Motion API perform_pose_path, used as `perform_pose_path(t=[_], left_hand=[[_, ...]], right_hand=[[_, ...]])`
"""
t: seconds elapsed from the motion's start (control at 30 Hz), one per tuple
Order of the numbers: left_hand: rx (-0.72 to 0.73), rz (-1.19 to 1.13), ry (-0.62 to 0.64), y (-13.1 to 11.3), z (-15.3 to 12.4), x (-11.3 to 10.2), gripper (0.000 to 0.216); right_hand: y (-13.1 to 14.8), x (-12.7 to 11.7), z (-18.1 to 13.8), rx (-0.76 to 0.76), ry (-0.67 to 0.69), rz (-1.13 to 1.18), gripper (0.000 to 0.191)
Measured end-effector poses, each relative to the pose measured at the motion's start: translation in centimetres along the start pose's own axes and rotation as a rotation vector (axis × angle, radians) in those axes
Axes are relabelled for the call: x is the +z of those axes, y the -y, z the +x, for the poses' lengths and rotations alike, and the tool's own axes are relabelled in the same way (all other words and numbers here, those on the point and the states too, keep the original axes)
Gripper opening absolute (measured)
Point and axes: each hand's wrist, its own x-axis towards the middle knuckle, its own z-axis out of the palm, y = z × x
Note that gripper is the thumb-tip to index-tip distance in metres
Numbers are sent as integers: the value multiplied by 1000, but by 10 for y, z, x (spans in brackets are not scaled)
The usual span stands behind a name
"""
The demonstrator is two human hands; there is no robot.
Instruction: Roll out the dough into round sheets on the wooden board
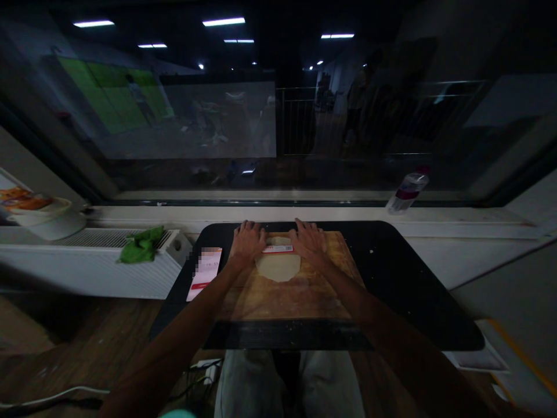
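A thin, pale round of dough [278, 268] lies on a wooden board [287, 305]. Across its upper part runs a rolling pin [278, 249]; only its middle shows, with a red-and-white label. My left hand [249, 241] is closed over the pin's left end, fingers pointing away from me. On the right end, my right hand [308, 241] bends over the pin in the same way. Both ends of the pin are hidden under my hands. Some dough shows beyond the pin, between the hands.
The board rests on a black table [404, 302]. A lit phone [205, 273] lies left of it. A green cloth [141, 245] hangs on the radiator [108, 273]. On the windowsill stand a plastic bottle [408, 191] and, far left, a white pot [50, 220]. Cables [56, 397] run across the floor.
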Motion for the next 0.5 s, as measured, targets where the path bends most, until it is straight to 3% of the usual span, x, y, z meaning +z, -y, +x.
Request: perform_pose_path(t=[0.33, 0.5], left_hand=[[40, -100, -87, 11, 47, 16, 38], [49, -74, -55, 13, 66, 18, 41]], right_hand=[[0, -4, 38, 39, 28, 76, 56], [0, -4, 51, 32, -7, 103, 53]])
